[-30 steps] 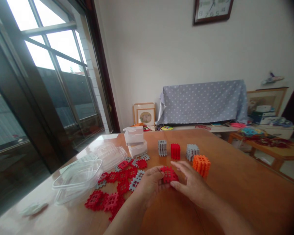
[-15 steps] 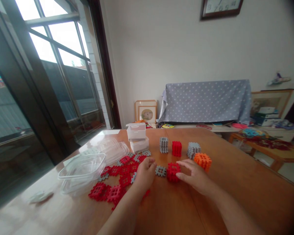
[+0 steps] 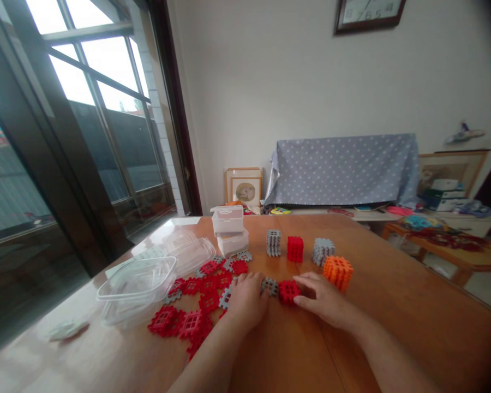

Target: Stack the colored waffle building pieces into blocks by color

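Note:
My left hand [image 3: 247,300] is low over the table at the right edge of the loose red and gray pieces, its fingers bent; what lies under them is hidden. Just right of it is a flat gray piece [image 3: 270,286]. My right hand [image 3: 321,297] has thumb and fingers on the right side of a red stack [image 3: 288,292]. An orange stack [image 3: 337,272] stands behind the right hand. Farther back are a gray stack [image 3: 274,243], a red stack [image 3: 295,249] and another gray stack [image 3: 323,251]. Loose red pieces [image 3: 192,322] lie left of my left hand.
A clear plastic tub [image 3: 137,278] and clear lids [image 3: 188,254] are on the left of the wooden table [image 3: 376,305]. Two small white boxes [image 3: 228,221] are stacked at the back. A crumpled pale item [image 3: 67,329] lies at the left edge.
My left hand has come down and slightly right, its fingers now lower and more spread. The red stack by my right hand looks lower, and that hand has shifted slightly.

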### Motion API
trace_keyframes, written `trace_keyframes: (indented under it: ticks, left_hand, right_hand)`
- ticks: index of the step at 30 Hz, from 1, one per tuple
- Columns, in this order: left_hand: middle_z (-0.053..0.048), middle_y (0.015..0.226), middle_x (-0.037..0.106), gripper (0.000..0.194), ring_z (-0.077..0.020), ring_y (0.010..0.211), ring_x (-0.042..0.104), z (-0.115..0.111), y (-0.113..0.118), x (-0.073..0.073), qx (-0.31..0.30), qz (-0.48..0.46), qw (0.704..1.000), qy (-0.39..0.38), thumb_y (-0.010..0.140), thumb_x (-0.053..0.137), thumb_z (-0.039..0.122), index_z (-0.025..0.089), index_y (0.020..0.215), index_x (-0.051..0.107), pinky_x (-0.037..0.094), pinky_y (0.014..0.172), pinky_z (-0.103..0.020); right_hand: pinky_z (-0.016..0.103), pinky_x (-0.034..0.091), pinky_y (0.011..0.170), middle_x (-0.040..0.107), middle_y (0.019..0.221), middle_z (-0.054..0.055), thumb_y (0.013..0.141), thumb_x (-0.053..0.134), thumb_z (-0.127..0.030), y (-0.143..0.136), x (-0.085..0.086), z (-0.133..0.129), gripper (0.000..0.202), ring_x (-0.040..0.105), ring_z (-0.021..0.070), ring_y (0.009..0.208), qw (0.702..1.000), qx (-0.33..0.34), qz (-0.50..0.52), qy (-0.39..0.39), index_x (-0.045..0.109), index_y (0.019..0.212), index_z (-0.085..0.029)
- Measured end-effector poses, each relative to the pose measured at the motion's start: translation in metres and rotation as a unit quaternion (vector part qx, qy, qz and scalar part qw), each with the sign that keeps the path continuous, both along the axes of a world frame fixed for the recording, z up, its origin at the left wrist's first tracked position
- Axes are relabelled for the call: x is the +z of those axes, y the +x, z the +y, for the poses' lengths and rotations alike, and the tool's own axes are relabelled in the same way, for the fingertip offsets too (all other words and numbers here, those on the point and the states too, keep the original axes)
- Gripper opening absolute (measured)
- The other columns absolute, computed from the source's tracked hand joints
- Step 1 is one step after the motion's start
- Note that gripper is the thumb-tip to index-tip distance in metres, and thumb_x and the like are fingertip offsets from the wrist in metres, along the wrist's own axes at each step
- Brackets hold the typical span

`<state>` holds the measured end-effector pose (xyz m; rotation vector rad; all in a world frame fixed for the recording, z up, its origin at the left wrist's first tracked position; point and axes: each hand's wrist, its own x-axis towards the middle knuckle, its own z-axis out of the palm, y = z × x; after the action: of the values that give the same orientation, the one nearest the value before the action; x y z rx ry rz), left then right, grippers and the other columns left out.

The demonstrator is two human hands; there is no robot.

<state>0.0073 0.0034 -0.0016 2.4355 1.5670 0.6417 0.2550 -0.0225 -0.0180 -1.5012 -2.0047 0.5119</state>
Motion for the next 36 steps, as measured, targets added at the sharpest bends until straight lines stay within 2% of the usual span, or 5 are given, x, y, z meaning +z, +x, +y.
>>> trace_keyframes:
  ticks: [9, 13, 22, 28, 36]
  left_hand:
    - [-0.012, 0.139, 0.060, 0.049, -0.0395, 0.137, 0.041, -0.004, 0.004, 0.002, -0.053, 0.017, 0.998, -0.018, 0.080, 0.054, 0.020, 0.028, 0.128, 0.058, 0.007, 0.113, -0.068]
    - [-0.010, 0.123, 0.069, 0.038, -0.0363, 0.127, 0.049, -0.003, 0.005, 0.003, -0.045, 0.014, 0.999, -0.024, 0.083, 0.054, 0.022, 0.030, 0.119, 0.063, 0.001, 0.115, -0.068]
    - [-0.013, 0.120, 0.068, 0.038, -0.0336, 0.118, 0.058, 0.009, 0.006, -0.002, -0.024, -0.009, 1.000, -0.008, 0.085, 0.059, 0.028, 0.023, 0.122, 0.062, 0.019, 0.115, -0.057]
    - [-0.015, 0.131, 0.060, 0.055, -0.0311, 0.122, 0.054, 0.020, 0.006, -0.010, 0.009, -0.153, 0.987, 0.039, 0.081, 0.065, 0.028, 0.019, 0.133, 0.053, 0.038, 0.107, -0.043]
    - [-0.011, 0.126, 0.060, 0.062, -0.0269, 0.120, 0.054, -0.005, 0.018, 0.011, -0.085, -0.315, 0.939, 0.110, 0.085, 0.069, 0.029, 0.023, 0.142, 0.046, 0.039, 0.108, -0.043]
  right_hand:
    - [0.047, 0.046, 0.105, 0.064, 0.131, 0.013, 0.087, 0.066, -0.046, -0.003, 0.004, -0.003, 0.053, 0.059, 0.0292, 0.121, 0.999, -0.037, 0.025, 0.031, 0.064, 0.133, -0.020]
    - [0.046, 0.047, 0.102, 0.066, 0.127, 0.012, 0.088, 0.064, -0.049, -0.003, 0.002, -0.002, 0.051, 0.060, 0.0286, 0.118, 0.998, -0.046, 0.026, 0.047, 0.066, 0.130, -0.021]
    - [0.045, 0.046, 0.105, 0.065, 0.127, 0.013, 0.090, 0.062, -0.050, -0.007, 0.006, -0.004, 0.049, 0.060, 0.0281, 0.120, 0.995, -0.063, 0.024, 0.075, 0.066, 0.128, -0.020]
    - [0.047, 0.046, 0.105, 0.067, 0.124, 0.012, 0.091, 0.059, -0.049, -0.009, 0.007, -0.003, 0.044, 0.060, 0.0284, 0.119, 0.989, -0.092, 0.056, 0.103, 0.068, 0.123, -0.021]
    - [0.038, 0.051, 0.090, 0.074, 0.109, 0.006, 0.094, 0.056, -0.049, -0.033, 0.024, -0.018, 0.034, 0.067, 0.0250, 0.101, 0.970, -0.057, 0.232, 0.040, 0.070, 0.111, -0.023]
